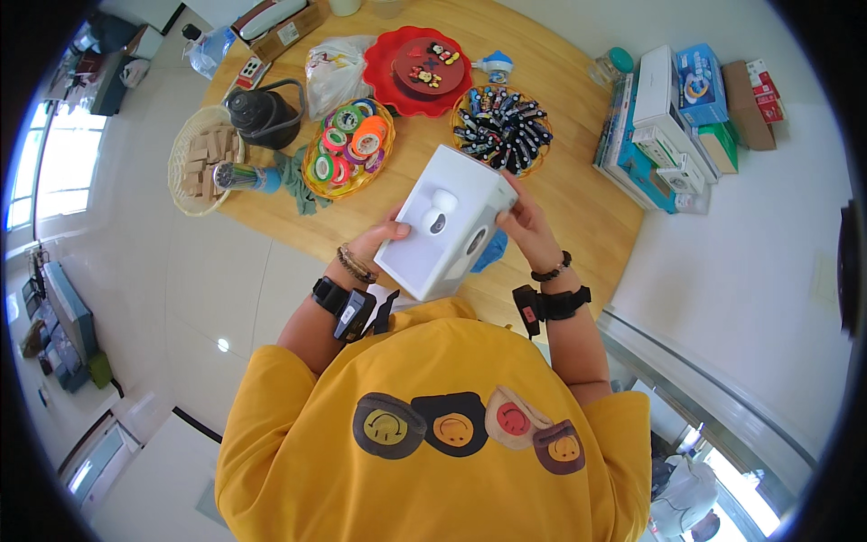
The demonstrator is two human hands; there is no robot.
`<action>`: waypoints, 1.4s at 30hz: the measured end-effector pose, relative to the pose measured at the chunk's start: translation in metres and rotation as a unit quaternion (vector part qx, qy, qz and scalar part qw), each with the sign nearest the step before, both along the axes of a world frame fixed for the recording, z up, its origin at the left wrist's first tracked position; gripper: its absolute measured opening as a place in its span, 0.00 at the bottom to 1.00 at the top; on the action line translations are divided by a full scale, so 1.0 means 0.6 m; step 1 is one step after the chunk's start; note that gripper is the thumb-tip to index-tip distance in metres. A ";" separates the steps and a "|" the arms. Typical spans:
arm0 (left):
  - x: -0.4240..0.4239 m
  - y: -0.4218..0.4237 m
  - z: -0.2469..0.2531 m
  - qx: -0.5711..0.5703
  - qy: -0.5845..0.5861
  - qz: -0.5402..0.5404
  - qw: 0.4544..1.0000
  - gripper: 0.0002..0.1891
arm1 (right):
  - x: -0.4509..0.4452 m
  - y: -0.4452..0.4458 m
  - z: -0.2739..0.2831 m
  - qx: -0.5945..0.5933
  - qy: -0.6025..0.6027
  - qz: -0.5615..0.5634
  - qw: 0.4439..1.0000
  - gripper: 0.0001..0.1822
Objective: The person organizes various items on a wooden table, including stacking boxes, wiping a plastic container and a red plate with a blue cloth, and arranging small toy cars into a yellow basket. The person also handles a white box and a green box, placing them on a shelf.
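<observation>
A white product box [440,223] is tilted between my two hands, close above the near edge of the wooden table. Its large face carries a picture of a small white camera, and a dark round lens is printed on a side face. My left hand [381,238] grips the left side, thumb lying on the large face and the other fingers hidden beneath. At the far right end, my right hand [530,223] holds the box with its thumb on the side and its fingers around the corner. A piece of blue cloth [492,252] shows partly behind the box.
Beyond the box on the wooden table [582,169] stand a basket of tape rolls [349,146], a basket of dark pens [502,129], a red scalloped tray [379,64] and a black jug [267,115]. Stacked books and boxes [667,129] line the right wall. A person [684,491] is at lower right.
</observation>
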State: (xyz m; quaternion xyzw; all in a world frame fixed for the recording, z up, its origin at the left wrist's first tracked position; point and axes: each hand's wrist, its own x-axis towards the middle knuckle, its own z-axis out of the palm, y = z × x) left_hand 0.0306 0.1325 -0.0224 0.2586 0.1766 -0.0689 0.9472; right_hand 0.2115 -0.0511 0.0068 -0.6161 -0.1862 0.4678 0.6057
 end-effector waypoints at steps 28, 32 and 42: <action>0.056 -0.039 -0.002 0.188 -0.035 0.118 0.974 0.49 | -0.103 -0.031 0.026 0.023 -0.570 0.089 0.817 0.16; 0.051 -0.036 0.016 0.250 -0.056 0.061 0.965 0.50 | -0.099 -0.021 0.037 -0.013 -0.596 0.031 0.802 0.22; 0.012 -0.041 0.029 -0.075 0.031 -0.021 0.997 0.35 | 0.022 0.024 0.071 0.037 -0.110 -0.050 0.992 0.24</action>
